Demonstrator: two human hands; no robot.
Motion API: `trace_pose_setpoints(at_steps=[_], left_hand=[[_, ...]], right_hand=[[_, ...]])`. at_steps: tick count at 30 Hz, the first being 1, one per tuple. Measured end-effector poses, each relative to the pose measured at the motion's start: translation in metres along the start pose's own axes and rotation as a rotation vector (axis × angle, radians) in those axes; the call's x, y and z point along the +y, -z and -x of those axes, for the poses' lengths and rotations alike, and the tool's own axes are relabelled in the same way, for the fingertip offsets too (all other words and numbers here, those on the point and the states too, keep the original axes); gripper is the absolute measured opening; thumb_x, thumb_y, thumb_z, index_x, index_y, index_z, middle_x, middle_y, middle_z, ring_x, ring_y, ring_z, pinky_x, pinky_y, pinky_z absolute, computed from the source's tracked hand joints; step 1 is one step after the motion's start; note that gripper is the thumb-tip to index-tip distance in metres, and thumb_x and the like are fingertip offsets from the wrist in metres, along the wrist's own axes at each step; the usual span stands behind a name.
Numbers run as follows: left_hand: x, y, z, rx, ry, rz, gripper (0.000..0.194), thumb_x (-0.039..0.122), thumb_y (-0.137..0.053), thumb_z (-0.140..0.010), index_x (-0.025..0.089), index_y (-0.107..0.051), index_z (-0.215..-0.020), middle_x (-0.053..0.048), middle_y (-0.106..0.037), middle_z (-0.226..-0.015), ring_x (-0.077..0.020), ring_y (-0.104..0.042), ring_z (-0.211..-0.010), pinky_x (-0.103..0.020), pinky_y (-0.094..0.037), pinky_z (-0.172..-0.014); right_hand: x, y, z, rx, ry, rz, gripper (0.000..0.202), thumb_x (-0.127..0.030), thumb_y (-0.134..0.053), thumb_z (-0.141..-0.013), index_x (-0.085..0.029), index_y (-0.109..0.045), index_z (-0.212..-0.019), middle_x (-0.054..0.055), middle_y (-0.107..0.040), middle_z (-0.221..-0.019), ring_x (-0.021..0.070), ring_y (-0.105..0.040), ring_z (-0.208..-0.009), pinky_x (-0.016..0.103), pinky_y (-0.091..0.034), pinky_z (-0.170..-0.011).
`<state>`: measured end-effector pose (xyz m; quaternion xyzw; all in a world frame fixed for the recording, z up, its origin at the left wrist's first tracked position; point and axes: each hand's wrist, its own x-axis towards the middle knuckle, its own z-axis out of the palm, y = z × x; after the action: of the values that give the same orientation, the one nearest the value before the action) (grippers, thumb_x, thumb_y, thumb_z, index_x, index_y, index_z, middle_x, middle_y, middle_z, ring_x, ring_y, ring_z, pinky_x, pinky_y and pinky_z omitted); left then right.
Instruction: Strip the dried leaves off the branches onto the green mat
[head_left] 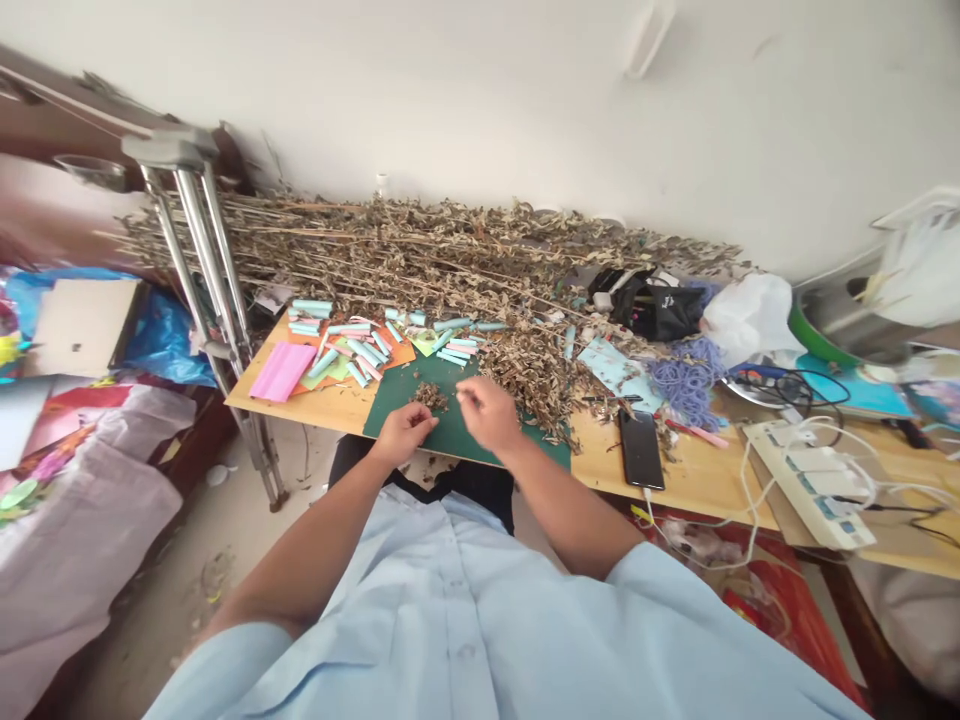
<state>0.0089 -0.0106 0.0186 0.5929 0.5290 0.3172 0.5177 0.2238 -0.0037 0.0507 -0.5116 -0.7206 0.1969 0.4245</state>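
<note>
A dark green mat (390, 392) lies at the table's front edge, with a small heap of dried leaf bits (430, 396) on it. My left hand (406, 432) is just in front of that heap, its fingers curled together; whatever they pinch is too small to make out. To the heap's right, my right hand (487, 412) is raised over the mat with thumb and fingertips pressed together, and its contents cannot be made out either. A bigger pile of dried leaves (529, 375) spreads over the mat's right side.
Dried stalks (405, 245) line the wall. Small paper rolls (364, 352) and pink paper (283, 371) lie left. Rightward are a phone (641, 450), purple yarn (686, 385) and a power strip (810, 485). Crutches (202, 230) stand at the table's left end.
</note>
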Motion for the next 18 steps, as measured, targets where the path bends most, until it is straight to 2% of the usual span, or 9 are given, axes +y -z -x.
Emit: trace_pose_setpoints(at_steps=[1, 3, 6, 8, 10, 14, 18], left_hand=[[0.000, 0.000, 0.000, -0.001, 0.013, 0.008, 0.027, 0.042, -0.068, -0.083, 0.019, -0.057, -0.075, 0.005, -0.050, -0.052, -0.0105, -0.045, -0.048, -0.022, -0.034, -0.049], [0.001, 0.000, 0.000, -0.003, 0.018, 0.020, 0.027, 0.043, -0.068, -0.083, 0.019, -0.057, -0.075, 0.005, -0.050, -0.051, -0.0104, -0.044, -0.047, -0.022, -0.034, -0.049], [0.001, 0.000, 0.000, -0.012, -0.003, 0.025, 0.027, 0.043, -0.068, -0.083, 0.018, -0.058, -0.076, 0.004, -0.051, -0.051, -0.0108, -0.045, -0.048, -0.023, -0.035, -0.050], [0.001, 0.000, 0.000, -0.014, -0.003, 0.025, 0.028, 0.043, -0.067, -0.083, 0.019, -0.058, -0.075, 0.004, -0.051, -0.051, -0.0109, -0.046, -0.048, -0.023, -0.035, -0.049], [0.000, 0.000, 0.000, -0.013, -0.002, 0.026, 0.027, 0.043, -0.067, -0.083, 0.019, -0.058, -0.075, 0.004, -0.052, -0.051, -0.0110, -0.047, -0.047, -0.022, -0.035, -0.049], [-0.001, 0.001, -0.001, -0.006, -0.031, 0.013, 0.027, 0.043, -0.066, -0.083, 0.019, -0.057, -0.074, 0.004, -0.052, -0.050, -0.0109, -0.048, -0.047, -0.022, -0.036, -0.050], [0.000, 0.002, 0.000, -0.007, -0.030, 0.007, 0.027, 0.043, -0.066, -0.083, 0.019, -0.057, -0.074, 0.004, -0.052, -0.050, -0.0110, -0.047, -0.046, -0.022, -0.035, -0.049]], right_hand=[[0.006, 0.018, -0.016, -0.018, -0.025, 0.097, 0.021, -0.024, -0.057, -0.092, -0.025, -0.071, -0.108, 0.007, -0.069, -0.118, 0.0231, -0.065, -0.103, 0.037, -0.052, -0.093], [0.021, 0.052, -0.048, -0.144, -0.103, 0.310, 0.023, -0.029, -0.061, -0.090, -0.027, -0.072, -0.111, 0.008, -0.064, -0.126, 0.0276, -0.063, -0.109, 0.041, -0.051, -0.093], [0.044, 0.086, -0.083, -0.324, -0.268, 0.552, 0.048, -0.045, -0.068, -0.086, -0.029, -0.065, -0.132, 0.013, -0.055, -0.140, 0.0319, -0.064, -0.108, 0.044, -0.051, -0.092], [0.057, 0.093, -0.097, -0.448, -0.367, 0.640, 0.063, -0.055, -0.072, -0.082, -0.030, -0.061, -0.138, 0.015, -0.051, -0.144, 0.0347, -0.063, -0.111, 0.044, -0.050, -0.092], [0.065, 0.089, -0.105, -0.507, -0.423, 0.681, 0.067, -0.055, -0.075, -0.079, -0.028, -0.061, -0.139, 0.016, -0.051, -0.146, 0.0343, -0.063, -0.110, 0.043, -0.051, -0.090], [0.074, 0.081, -0.109, -0.483, -0.368, 0.686, 0.035, -0.040, -0.067, -0.087, -0.022, -0.075, -0.116, 0.016, -0.066, -0.126, 0.0290, -0.066, -0.101, 0.037, -0.051, -0.087], [0.076, 0.091, -0.104, -0.380, -0.348, 0.690, 0.026, -0.034, -0.063, -0.088, -0.021, -0.078, -0.106, 0.013, -0.070, -0.116, 0.0264, -0.066, -0.097, 0.035, -0.050, -0.085]])
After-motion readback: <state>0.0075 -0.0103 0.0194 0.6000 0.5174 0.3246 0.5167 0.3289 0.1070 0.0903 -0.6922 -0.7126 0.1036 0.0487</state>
